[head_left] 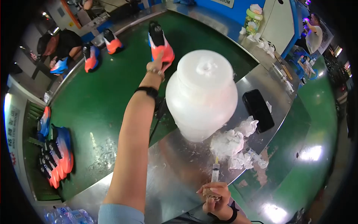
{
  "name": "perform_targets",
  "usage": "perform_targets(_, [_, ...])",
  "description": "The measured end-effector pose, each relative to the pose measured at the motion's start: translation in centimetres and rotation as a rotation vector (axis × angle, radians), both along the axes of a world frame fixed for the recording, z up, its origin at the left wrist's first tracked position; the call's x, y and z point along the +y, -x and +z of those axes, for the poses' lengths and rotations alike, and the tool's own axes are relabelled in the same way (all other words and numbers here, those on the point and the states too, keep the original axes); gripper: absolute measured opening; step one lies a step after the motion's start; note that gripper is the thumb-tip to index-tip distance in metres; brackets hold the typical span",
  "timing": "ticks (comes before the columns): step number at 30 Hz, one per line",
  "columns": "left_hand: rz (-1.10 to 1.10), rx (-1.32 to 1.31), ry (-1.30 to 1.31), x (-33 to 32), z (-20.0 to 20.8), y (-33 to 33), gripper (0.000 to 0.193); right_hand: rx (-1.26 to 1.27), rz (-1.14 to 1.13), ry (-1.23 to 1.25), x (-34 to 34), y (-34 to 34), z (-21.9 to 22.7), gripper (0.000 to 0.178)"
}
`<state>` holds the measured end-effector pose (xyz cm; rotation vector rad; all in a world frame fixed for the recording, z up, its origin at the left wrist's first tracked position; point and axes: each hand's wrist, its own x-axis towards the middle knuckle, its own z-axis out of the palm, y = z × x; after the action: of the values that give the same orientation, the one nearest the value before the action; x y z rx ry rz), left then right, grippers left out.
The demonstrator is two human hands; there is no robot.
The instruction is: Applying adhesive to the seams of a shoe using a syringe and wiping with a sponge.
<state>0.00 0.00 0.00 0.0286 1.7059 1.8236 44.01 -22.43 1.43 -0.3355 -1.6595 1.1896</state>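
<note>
My left arm stretches far across the green conveyor belt (100,108), and my left hand (156,64) is closed on the near end of an orange, black and blue sneaker (159,42). The thumb lies along the orange part; the other fingers are mostly hidden. Low at the right, my right hand (215,194) grips a clear syringe (215,174) with a yellowish tip pointing up and away from me. That tip is close to a pile of crumpled white tissue (226,143) on the metal table (175,164). Between my hands stands a large translucent white plastic jar (201,97).
More sneakers stand on the belt's far left (90,58) and in a cluster (57,156) at near left. A black phone (258,110) lies right of the jar. Plastic bottles (69,216) sit at lower left. Across the belt, a co-worker (61,46) handles a blue shoe.
</note>
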Motion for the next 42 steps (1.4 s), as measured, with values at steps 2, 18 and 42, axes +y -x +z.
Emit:
perform_targets(2, [-0.023, -0.01, -0.147, -3.6, 2.2, 0.4, 0.063, 0.046, 0.002, 0.028, 0.1, 0.3, 0.6, 0.03])
perform_targets(18, [0.196, -0.474, -0.177, -61.7, 10.1, -40.7, 0.052, 0.235, 0.015, 0.15, -0.1, 1.2, 1.3, 0.026])
perform_targets(42, [-0.315, 1.221, -0.467, -41.9, 18.7, -29.2, 0.064, 0.476, 0.851, 0.399, -2.5, -4.8, 16.4, 0.045])
